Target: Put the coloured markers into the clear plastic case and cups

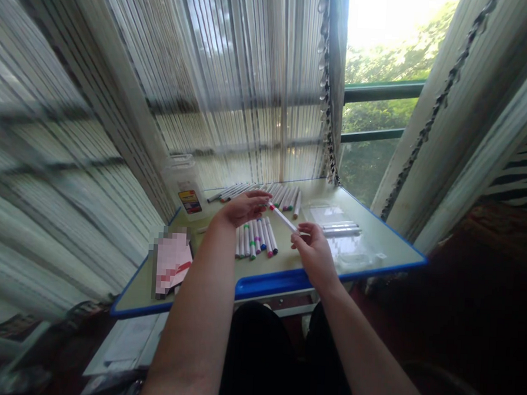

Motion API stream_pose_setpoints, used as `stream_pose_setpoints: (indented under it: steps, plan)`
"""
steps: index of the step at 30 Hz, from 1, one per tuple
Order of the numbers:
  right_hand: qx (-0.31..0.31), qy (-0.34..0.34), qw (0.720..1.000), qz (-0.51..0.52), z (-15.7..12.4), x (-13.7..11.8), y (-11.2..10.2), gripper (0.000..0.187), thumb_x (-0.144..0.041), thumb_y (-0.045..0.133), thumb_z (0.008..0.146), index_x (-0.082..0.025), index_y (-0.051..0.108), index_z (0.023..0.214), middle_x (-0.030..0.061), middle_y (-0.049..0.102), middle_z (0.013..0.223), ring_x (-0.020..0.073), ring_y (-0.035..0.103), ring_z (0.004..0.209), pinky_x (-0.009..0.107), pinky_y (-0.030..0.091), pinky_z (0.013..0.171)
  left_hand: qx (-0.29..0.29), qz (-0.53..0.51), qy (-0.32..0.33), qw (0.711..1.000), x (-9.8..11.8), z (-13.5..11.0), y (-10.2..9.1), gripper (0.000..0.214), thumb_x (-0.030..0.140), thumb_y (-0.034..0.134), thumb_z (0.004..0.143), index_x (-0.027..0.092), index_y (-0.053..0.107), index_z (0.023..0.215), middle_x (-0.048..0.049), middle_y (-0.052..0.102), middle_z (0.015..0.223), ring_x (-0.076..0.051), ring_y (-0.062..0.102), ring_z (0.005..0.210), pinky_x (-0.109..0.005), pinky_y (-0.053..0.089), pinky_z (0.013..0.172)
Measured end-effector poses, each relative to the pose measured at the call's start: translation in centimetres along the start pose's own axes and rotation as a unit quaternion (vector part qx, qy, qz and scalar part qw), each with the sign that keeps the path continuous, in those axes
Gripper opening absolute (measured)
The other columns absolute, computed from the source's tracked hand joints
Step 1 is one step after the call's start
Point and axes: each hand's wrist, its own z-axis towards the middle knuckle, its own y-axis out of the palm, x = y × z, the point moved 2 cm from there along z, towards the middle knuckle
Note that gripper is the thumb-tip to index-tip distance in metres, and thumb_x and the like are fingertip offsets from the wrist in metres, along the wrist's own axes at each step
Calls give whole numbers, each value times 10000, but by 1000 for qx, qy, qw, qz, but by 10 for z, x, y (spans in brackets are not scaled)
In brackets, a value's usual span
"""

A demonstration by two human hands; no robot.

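Note:
A white marker (284, 218) with a red band slants between my two hands above the desk. My left hand (247, 207) pinches its upper end near the red band. At the lower end, the fingers of my right hand (312, 250) are closed on it. Below my left wrist lies a row of white markers (256, 237) with green, purple, blue and pink bands or tips. Farther back, more white markers (285, 197) lie side by side, partly behind my left hand. A clear plastic tray (353, 249) with a few markers (341, 228) in it rests right of my right hand.
The pale desk (393, 251) has a blue edge. A clear plastic container (180, 178) with a label stands at the back left. A blurred-out pink item (172, 260) lies at the left. Striped curtains (252, 73) hang behind, beside an open window (378, 109).

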Motion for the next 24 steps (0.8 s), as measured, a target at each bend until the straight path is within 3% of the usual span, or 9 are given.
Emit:
stream_pose_setpoints:
  steps: [5, 24]
  plan:
    - [-6, -2, 1000, -6, 1, 3, 1, 251, -294, 611, 726, -202, 519, 941, 8, 591, 883, 117, 582, 617, 284, 471, 596, -5, -9, -4, 1000, 1, 0, -1, 253, 92, 705, 689, 155, 683, 933, -7, 666, 691, -62, 575, 524, -173, 399, 471]
    - [-22, 3, 998, -50, 0, -2, -1, 230, -292, 580, 743, -188, 539, 945, -8, 594, 749, 140, 587, 615, 287, 451, 601, 6, -8, 10, 1000, 1, 1, -1, 215, 74, 638, 666, 143, 650, 869, 8, 650, 690, -68, 570, 525, -181, 390, 470]
